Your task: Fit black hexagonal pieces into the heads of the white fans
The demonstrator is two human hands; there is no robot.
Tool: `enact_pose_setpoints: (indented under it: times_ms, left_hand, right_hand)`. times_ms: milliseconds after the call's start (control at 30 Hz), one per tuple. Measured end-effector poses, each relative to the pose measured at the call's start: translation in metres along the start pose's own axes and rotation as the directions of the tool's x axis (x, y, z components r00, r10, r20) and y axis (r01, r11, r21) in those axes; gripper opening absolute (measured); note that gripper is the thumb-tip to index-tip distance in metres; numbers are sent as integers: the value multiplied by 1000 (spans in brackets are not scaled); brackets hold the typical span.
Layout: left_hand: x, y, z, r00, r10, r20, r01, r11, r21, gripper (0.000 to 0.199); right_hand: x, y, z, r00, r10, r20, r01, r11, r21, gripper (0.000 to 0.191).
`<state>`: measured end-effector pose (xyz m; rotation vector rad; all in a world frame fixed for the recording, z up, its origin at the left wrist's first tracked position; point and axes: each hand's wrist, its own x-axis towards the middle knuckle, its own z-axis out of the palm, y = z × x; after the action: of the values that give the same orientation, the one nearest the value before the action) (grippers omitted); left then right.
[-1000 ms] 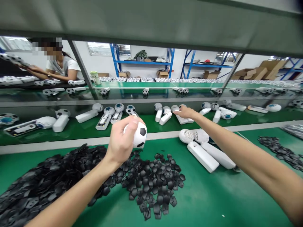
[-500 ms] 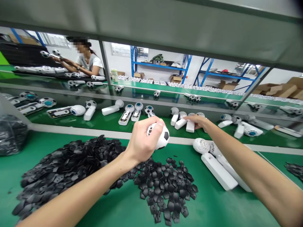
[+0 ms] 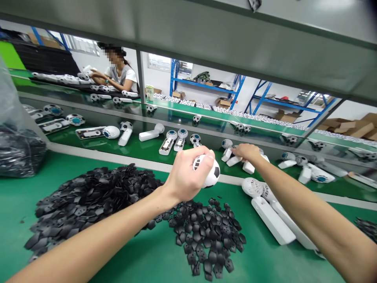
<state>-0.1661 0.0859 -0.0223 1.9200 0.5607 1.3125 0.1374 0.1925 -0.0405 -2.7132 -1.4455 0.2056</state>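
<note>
Clenching a soccer-print ball (image 3: 213, 172), the left hand (image 3: 187, 173) half hides it; the right hand (image 3: 246, 152) has an unclear grasp.

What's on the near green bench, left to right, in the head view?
Clear plastic bag of black pieces → large heap of loose black patches → smaller heap of black patches → white handheld fan bodies → black patches at the right edge
</note>
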Motion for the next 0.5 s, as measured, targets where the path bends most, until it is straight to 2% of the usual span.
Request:
enact_pose_setpoints:
  times_ms: [100, 167, 233, 333, 433, 500]
  left_hand:
    - [-1, 1, -1, 1000, -13, 1, 13, 1000, -3, 41]
    - [-1, 2, -1, 1000, -12, -2, 12, 1000, -2, 41]
    - [-1, 2, -1, 1000, -8, -8, 8, 1000, 0, 41]
    - [0, 3, -1, 1000, -12, -7, 12, 1000, 2, 43]
    - [0, 2, -1, 1000, -21, -4, 21, 1000, 5, 43]
    - [0, 1, -1, 1000, -19, -5, 19, 1000, 13, 43]
  right_hand:
    - [5, -3, 6, 981, 100, 167, -94, 994, -47, 37]
    - [7, 1, 11, 971, 122, 204, -111, 992, -63, 37]
    - [8, 7, 15, 976, 125, 180, -111, 990, -86, 37]
    - [10, 15, 19, 993, 103, 62, -92, 983, -158, 36]
    - [10, 17, 24, 998, 40, -44, -50, 970, -237, 39]
    - [9, 17, 29, 997, -10, -71, -10, 962, -274, 40]
